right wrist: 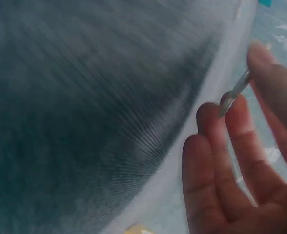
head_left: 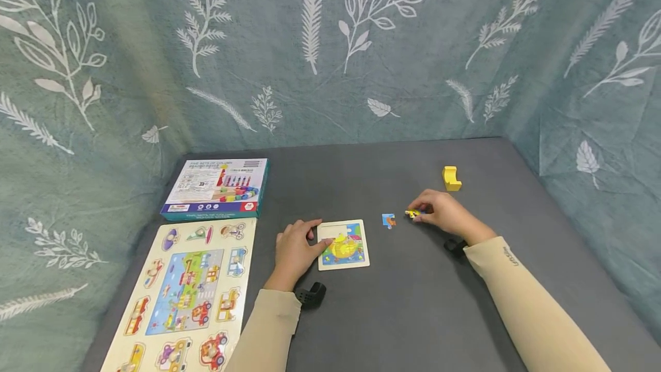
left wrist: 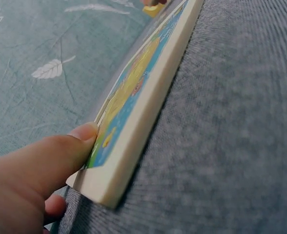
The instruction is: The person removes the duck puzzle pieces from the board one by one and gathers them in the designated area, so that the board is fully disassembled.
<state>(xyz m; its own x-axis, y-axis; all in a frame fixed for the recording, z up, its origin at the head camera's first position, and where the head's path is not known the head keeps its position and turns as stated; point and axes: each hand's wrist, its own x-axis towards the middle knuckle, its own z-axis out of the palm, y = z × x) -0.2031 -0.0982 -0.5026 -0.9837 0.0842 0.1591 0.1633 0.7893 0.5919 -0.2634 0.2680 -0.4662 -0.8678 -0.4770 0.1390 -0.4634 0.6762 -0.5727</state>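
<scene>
A small framed jigsaw puzzle (head_left: 343, 266) with a yellow picture lies on the table to my left. My left hand (head_left: 298, 250) holds its left side, thumb over the frame onto the picture and index finger at the upper left corner. In the left wrist view the thumb (left wrist: 60, 156) lies on the puzzle's wooden frame (left wrist: 141, 131). To the right, my right hand (head_left: 441, 211) pinches a small yellow-and-blue puzzle piece (head_left: 413, 213) near the table. The right wrist view shows the thin piece (right wrist: 235, 93) edge-on between thumb and fingertips. A loose blue-and-orange piece (head_left: 389, 221) lies between the hands.
A yellow curved block (head_left: 451, 179) sits beyond my right hand. At the left lie a large wooden peg puzzle board (head_left: 242, 271) and, behind it, a boxed toy set (head_left: 217, 187). Patterned green cloth (head_left: 310, 96) hangs round the dark table (head_left: 403, 314).
</scene>
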